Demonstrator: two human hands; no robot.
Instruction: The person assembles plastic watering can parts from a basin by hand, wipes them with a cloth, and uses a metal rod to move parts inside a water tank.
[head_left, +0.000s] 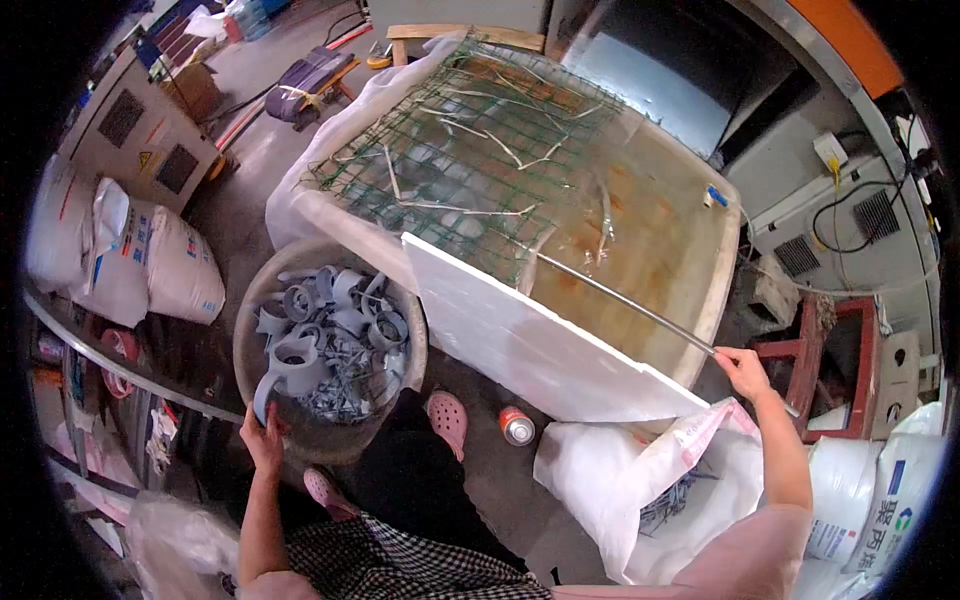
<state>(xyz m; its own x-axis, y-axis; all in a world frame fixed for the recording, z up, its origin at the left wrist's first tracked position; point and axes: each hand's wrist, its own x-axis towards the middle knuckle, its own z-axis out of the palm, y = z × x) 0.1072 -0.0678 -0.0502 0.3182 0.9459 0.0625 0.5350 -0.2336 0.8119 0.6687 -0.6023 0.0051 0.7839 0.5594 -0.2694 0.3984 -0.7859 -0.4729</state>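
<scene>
While the left hand [262,442] grips a grey part [300,376], the right hand [744,373] clasps a rod [630,304], seemingly mid-reach ahead, needing steadiness.

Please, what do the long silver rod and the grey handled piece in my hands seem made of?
Long silver rod: probably polished metal, since bright highlights run along it.
Grey handled piece: likely moulded plastic, semi-matte, with smooth, rounded, evenly coloured surfaces.

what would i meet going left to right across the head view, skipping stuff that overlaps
Left-edge sacks → basin → right shoe → can → right hand → red frame
</scene>
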